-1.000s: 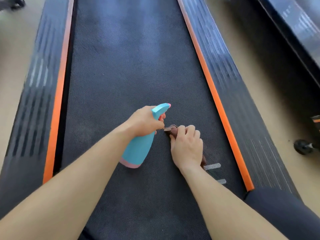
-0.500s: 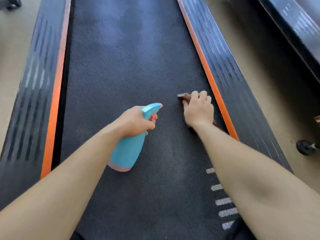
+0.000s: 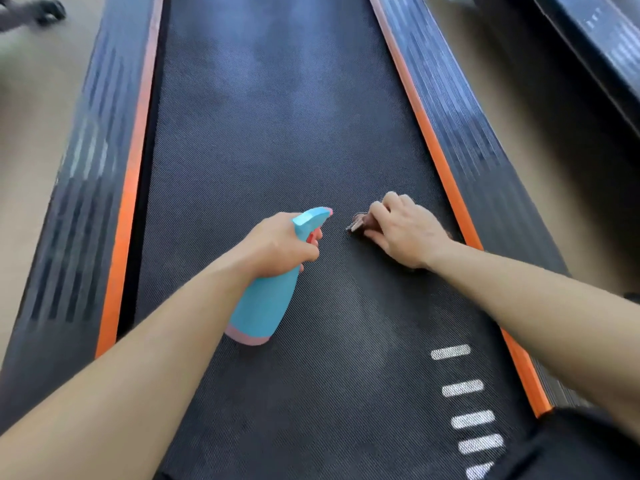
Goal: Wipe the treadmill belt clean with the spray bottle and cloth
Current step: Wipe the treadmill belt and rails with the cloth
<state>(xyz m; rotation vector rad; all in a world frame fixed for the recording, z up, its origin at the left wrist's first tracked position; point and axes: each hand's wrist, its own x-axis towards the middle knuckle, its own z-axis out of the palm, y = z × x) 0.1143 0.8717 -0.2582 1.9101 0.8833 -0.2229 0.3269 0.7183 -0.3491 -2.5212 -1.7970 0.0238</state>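
Head view: wiping step; right hand presses cloth onto belt, left hand grips spray bottle; next, likely another stroke.

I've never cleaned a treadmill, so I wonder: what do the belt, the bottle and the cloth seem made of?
Belt: probably rubber or PVC, matte black, with a fine diagonal weave texture.
Bottle: plastic, smooth and opaque, turquoise with a pink base, faintly glossy.
Cloth: likely brown fabric, but it is mostly hidden under the right hand, so hard to tell.
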